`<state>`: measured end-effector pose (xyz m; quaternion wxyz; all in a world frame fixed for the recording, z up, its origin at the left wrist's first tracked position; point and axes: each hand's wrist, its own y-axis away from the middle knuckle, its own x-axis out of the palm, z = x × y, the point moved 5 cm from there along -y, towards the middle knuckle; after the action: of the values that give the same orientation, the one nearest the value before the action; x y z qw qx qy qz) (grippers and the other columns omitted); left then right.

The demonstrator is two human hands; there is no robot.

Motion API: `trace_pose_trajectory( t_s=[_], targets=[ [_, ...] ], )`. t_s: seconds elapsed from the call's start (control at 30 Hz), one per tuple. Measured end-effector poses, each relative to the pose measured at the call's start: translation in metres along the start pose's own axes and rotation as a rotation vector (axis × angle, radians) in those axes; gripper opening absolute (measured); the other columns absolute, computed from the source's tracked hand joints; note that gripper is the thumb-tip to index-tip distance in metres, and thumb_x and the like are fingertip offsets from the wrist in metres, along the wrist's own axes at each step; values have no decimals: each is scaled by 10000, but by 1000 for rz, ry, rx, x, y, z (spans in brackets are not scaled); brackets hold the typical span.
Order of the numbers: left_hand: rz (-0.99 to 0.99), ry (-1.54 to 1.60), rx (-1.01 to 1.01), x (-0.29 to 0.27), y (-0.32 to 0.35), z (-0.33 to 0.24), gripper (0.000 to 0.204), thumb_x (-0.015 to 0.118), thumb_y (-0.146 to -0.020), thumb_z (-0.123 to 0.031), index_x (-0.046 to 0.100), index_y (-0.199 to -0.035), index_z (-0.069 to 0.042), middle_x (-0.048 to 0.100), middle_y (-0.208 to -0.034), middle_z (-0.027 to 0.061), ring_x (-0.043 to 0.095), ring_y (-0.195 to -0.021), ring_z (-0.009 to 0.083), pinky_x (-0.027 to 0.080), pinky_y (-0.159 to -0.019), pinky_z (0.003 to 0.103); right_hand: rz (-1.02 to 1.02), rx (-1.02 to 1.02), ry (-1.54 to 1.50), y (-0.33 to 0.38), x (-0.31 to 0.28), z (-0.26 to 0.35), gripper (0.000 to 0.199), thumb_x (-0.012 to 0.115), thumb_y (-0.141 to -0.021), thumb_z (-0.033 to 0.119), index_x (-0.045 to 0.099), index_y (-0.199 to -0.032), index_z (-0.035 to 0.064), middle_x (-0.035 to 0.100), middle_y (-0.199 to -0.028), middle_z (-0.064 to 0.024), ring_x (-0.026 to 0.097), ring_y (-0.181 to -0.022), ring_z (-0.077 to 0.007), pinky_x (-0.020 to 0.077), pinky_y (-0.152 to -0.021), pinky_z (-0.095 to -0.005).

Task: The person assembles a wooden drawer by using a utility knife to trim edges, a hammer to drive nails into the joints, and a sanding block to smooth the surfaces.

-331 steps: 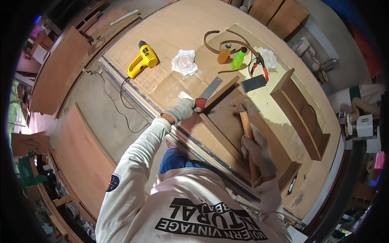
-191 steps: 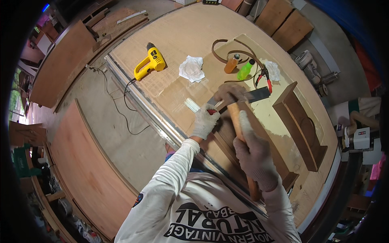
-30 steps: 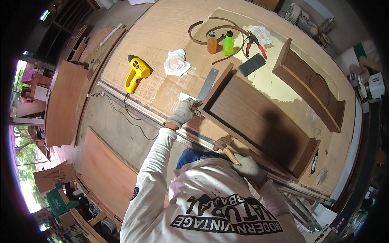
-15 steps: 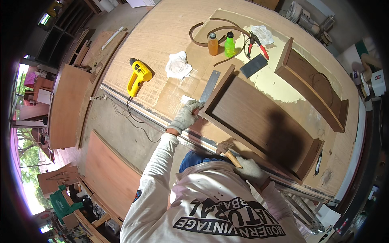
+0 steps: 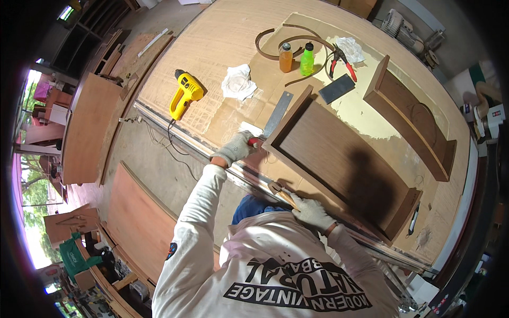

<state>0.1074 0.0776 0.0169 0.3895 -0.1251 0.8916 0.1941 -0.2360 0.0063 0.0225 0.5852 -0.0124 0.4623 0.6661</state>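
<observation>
My left hand (image 5: 233, 149), in a grey-white work glove, is closed on a red-handled tool (image 5: 255, 142) beside the near left corner of a brown wooden drawer-like piece (image 5: 323, 138). The tool's working end cannot be made out. My right hand (image 5: 314, 214), also gloved, grips the wooden handle of a hammer (image 5: 287, 198). The hammer's head lies toward the drawer's near side, by the bench edge, apart from the left hand. A flat metal ruler (image 5: 278, 113) rests just beyond the drawer's left corner.
A yellow heat gun (image 5: 185, 95) lies at the left, its cord hanging off the workbench (image 5: 212, 53). Farther back are a crumpled white cloth (image 5: 239, 82), an orange bottle (image 5: 286, 58), a green bottle (image 5: 307, 60), red-handled pliers (image 5: 342, 62) and a second brown piece (image 5: 411, 119).
My right hand has moved left and up with the hammer, bringing its head nearer to my left hand. My left hand has shifted slightly left, and more of the red handle shows.
</observation>
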Motion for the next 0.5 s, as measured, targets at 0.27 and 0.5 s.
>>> trace_pose_trajectory(
  t_s=[0.27, 0.5],
  targets=[
    [-353, 1079, -605, 3, 95, 84, 385, 604, -1057, -398, 663, -1009, -21, 685, -816, 71, 648, -610, 184, 551, -574, 327, -512, -164, -252, 44, -57, 40, 672, 751, -863, 210, 539, -1479, 46, 693, -1085, -290, 691, -942, -485, 562, -881, -521],
    [-344, 1130, -871, 66, 179, 163, 357, 630, -1045, -364, 665, -1063, -8, 698, -834, 101, 646, -581, 207, 550, -539, 353, -656, -179, 36, 20, -171, 84, 727, 716, -848, 117, 457, -1515, -13, 656, -1118, -274, 677, -972, -454, 563, -782, -497]
  ],
)
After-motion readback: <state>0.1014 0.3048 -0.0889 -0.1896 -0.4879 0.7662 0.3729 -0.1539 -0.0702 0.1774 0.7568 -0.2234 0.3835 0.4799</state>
